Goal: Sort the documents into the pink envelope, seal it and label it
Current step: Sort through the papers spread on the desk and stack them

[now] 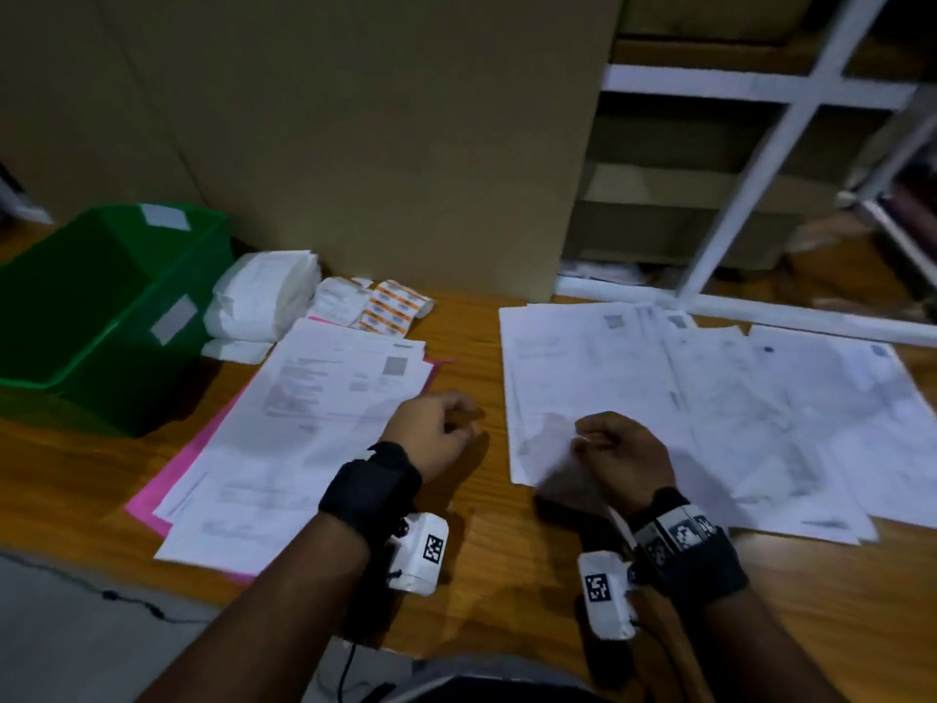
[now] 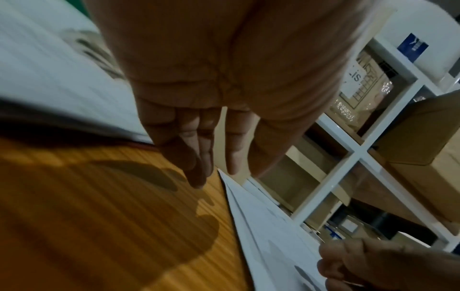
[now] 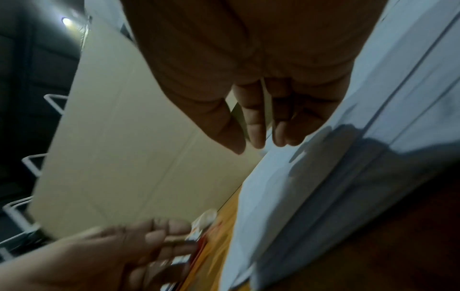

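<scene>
A pink envelope (image 1: 167, 484) lies on the wooden table (image 1: 481, 550), mostly covered by a stack of printed documents (image 1: 314, 423). More documents (image 1: 710, 408) are spread out to the right. My left hand (image 1: 451, 423) hovers over bare wood between the two piles with its fingers loosely curled and nothing in them; its fingers (image 2: 199, 147) hang above the table. My right hand (image 1: 598, 443) sits over the near left corner of the right-hand spread. Its fingertips (image 3: 256, 137) point down at the paper (image 3: 348, 157), and I see no sheet between them.
A green bin (image 1: 101, 307) stands at the left. Beside it lie folded white packets (image 1: 263, 296) and a strip of orange labels (image 1: 390, 307). A big cardboard box (image 1: 380, 144) closes off the back. White shelving (image 1: 760, 144) stands at the right.
</scene>
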